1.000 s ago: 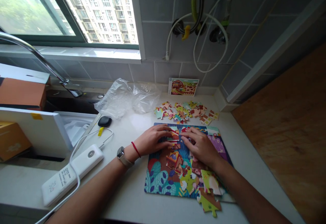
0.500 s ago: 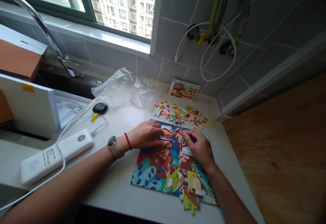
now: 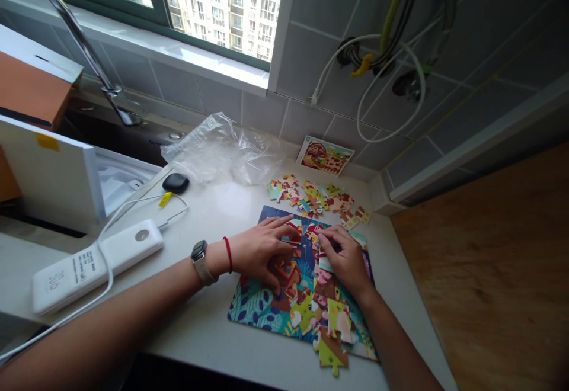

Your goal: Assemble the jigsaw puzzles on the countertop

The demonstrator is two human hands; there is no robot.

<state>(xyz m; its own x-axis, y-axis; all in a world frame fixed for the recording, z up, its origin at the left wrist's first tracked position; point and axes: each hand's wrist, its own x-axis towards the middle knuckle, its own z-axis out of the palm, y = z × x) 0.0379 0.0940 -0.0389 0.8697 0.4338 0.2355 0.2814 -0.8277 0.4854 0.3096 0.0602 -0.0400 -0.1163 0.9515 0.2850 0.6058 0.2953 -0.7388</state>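
Note:
A dark blue and teal illustrated puzzle board (image 3: 255, 308) lies on the counter, with several jigsaw pieces on top. Over its left half my left hand (image 3: 262, 250) spreads its fingers, thumb apart, partly hiding orange and red pieces. My right hand (image 3: 349, 258) has thumb and index finger pinched at a small red barn puzzle piece (image 3: 313, 230) near the board's top. Below it runs a column of pink and brown pieces, beside a green puzzle piece (image 3: 306, 313). One green and brown puzzle piece (image 3: 331, 352) sticks out past the board's front edge.
Loose puzzle pieces (image 3: 316, 195) lie behind the board, and a picture card (image 3: 326, 155) leans on the wall. To the left are a crumpled plastic bag (image 3: 222, 151), a black oval object (image 3: 175, 183), a cabled white power bank (image 3: 98, 266) and a sink with a faucet (image 3: 84, 41).
My left hand has shifted slightly toward the front of the board and its fingers have spread wider. The right hand has hardly moved. The camera view has tilted a little.

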